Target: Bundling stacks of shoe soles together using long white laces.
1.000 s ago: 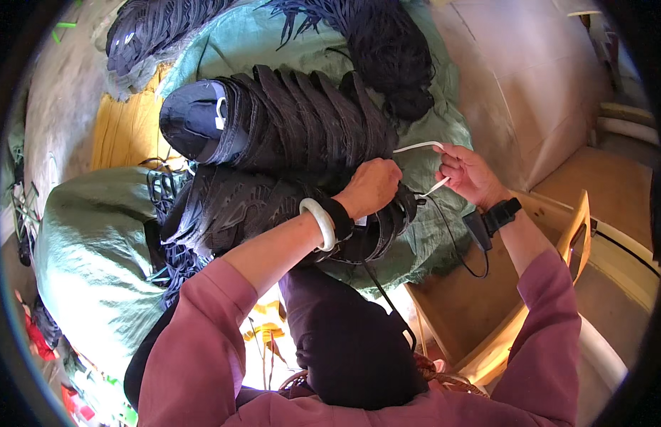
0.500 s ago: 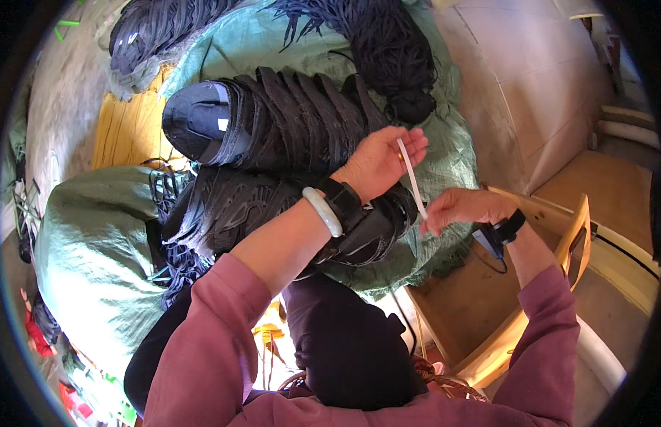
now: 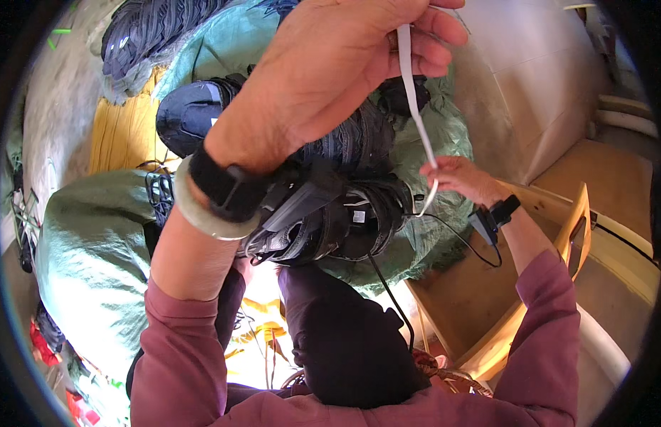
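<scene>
My left hand (image 3: 323, 78) is raised high and close to the camera, gripping the upper end of a narrow white strip (image 3: 416, 107); its fingertips are partly cut off at the top. Farther down, my right hand (image 3: 462, 178) pinches the same strip between thumb and fingers. Taut between the hands, the strip curls below the right hand toward a row of black shoe uppers (image 3: 344, 220) over my lap. Behind it lies another stack of black shoe uppers (image 3: 188, 117), half hidden by my left arm.
Green woven sacking (image 3: 88, 220) spreads left and under the uppers. More black uppers (image 3: 149, 32) lie at the far left, beside a yellow wooden surface (image 3: 124, 135). On the right is an open wooden drawer (image 3: 458, 306). A thin black cable (image 3: 391, 292) runs near my knee.
My left hand has risen toward the camera, drawing the white strip up and out longer. The right hand has shifted slightly upward, still on the strip. The near uppers have moved.
</scene>
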`<state>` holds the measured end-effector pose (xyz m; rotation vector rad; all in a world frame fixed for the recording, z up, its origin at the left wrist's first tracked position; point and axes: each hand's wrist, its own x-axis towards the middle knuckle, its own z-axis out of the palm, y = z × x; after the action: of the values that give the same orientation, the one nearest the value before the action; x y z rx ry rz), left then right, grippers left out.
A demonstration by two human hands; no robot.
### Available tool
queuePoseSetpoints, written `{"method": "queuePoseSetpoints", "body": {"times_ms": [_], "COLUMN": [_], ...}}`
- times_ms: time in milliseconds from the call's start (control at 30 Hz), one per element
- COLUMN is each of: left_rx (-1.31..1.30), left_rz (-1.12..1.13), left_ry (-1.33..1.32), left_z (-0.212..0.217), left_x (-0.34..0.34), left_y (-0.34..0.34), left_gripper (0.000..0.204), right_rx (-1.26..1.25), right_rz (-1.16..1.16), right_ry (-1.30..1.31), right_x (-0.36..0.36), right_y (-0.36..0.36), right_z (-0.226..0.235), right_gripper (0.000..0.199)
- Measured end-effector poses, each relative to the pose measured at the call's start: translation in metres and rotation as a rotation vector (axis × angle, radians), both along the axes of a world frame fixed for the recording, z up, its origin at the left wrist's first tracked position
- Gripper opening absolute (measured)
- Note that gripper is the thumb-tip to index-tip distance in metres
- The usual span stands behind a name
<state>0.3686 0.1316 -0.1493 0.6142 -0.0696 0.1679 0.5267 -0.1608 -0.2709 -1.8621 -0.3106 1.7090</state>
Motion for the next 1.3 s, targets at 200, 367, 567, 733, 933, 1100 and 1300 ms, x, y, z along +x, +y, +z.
{"method": "queuePoseSetpoints", "body": {"times_ms": [200,367,567,733,933,1100,1300], "left_rx": [0.524,0.937,1.225,1.167,1.017,1.106,1.141], "left_rz": [0.114,0.28,0.403,0.336,0.155,0.166,-0.15], "left_ry": [0.027,-0.156,-0.354,-0.313,-0.236,-0.346,-0.564], "left_z": [0.018,0.038,0.059,0.062,0.07,0.074,0.078], "left_x": [-0.003,-0.005,0.002,-0.006,-0.014,-0.012,-0.043], "left_y": [-0.038,-0.056,-0.07,-0.101,-0.119,-0.14,-0.18], "left_gripper": [0.029,0.02,0.019,0.016,0.006,0.011,0.019], "right_rx": [0.062,-0.008,0.149,0.149,0.151,0.145,0.243], "right_rz": [-0.128,-0.187,-0.18,-0.139,-0.094,-0.06,-0.156], "right_ry": [-0.292,-0.362,-0.289,-0.281,-0.258,-0.266,-0.327], "right_x": [0.05,0.041,0.042,0.048,0.057,0.063,0.089], "right_y": [-0.02,0.0,0.002,-0.001,0.01,0.007,0.035], "right_z": [0.004,0.044,0.061,0.064,0.062,0.07,0.143], "right_gripper": [0.029,0.025,0.021,0.02,0.019,0.019,0.022]}}
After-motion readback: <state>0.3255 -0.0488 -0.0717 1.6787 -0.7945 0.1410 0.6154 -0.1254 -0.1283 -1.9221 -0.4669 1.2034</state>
